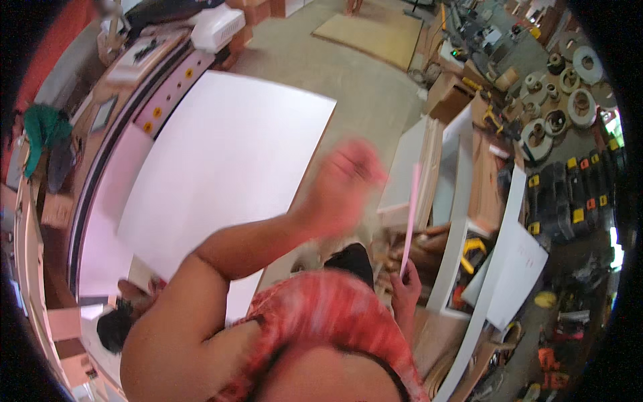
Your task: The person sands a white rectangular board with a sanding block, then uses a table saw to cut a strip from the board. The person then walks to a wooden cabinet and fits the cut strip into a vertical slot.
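My left hand [351,174] is raised in front of me, between the large white panel [228,147] and a stack of boards on the right. It is smeared by motion, so its fingers and anything in them cannot be made out. Low on the right, my right hand [406,289] is closed around the lower end of a long, thin, pale pinkish strip [412,214]. The strip stands up from the fingers, nearly upright. The white panel lies broad and flat to my left, apart from both hands.
Right of me stand leaning boards [406,164] and an open white cabinet [450,261] with a yellow-handled tool [473,254]. Farther right are rolls of banding [581,107] and black cases [559,191]. A machine with a dark rail [100,181] runs along the left. A yellowish board [372,37] lies ahead.
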The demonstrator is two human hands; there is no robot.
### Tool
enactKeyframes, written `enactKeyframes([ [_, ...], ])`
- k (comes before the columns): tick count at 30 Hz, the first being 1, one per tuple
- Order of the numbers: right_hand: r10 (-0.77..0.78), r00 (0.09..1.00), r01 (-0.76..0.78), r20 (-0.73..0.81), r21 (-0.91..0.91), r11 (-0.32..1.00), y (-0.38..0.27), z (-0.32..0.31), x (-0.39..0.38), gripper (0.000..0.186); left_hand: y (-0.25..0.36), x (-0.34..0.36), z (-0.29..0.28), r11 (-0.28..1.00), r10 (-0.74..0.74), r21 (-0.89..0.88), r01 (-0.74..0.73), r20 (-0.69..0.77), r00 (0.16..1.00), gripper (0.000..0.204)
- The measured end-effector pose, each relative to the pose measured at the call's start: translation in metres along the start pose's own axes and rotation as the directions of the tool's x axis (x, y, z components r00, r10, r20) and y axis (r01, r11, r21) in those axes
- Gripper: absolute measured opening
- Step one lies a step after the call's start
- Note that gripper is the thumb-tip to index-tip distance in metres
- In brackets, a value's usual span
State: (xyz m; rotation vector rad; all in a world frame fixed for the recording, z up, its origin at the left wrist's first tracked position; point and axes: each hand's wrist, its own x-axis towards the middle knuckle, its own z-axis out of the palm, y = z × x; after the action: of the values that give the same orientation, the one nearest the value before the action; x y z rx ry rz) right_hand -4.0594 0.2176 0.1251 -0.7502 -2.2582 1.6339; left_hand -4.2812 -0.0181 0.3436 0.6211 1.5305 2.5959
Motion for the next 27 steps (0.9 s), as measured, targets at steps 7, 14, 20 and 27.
enactKeyframes([
  [7, 0.002, 0.998, -0.004, -0.055, -0.042, 0.999, 0.017, 0.042, 0.259, 0.052, -0.121, 0.127, -0.066, 0.925, -0.242, 0.196, 0.325, 0.964, 0.107, 0.04],
  [14, 0.101, 0.991, -0.112, 0.087, 0.123, 0.986, -0.083, 0.087, 0.573, 0.056, -0.153, 0.503, -0.103, 0.983, 0.182, 0.087, -0.164, -0.624, 0.76, 0.01],
  [20, -0.044, 0.983, -0.001, 0.178, 0.245, 0.97, -0.17, 0.117, 0.773, 0.053, -0.231, 0.54, -0.077, 0.948, -0.304, 0.299, 0.108, 0.761, 0.573, 0.025],
  [27, -0.078, 0.984, 0.07, 0.157, 0.058, 0.996, -0.19, 0.171, 0.983, 0.055, -0.305, 0.861, -0.192, 0.993, 0.117, 0.083, -0.083, -0.701, 0.704, 0.014],
])
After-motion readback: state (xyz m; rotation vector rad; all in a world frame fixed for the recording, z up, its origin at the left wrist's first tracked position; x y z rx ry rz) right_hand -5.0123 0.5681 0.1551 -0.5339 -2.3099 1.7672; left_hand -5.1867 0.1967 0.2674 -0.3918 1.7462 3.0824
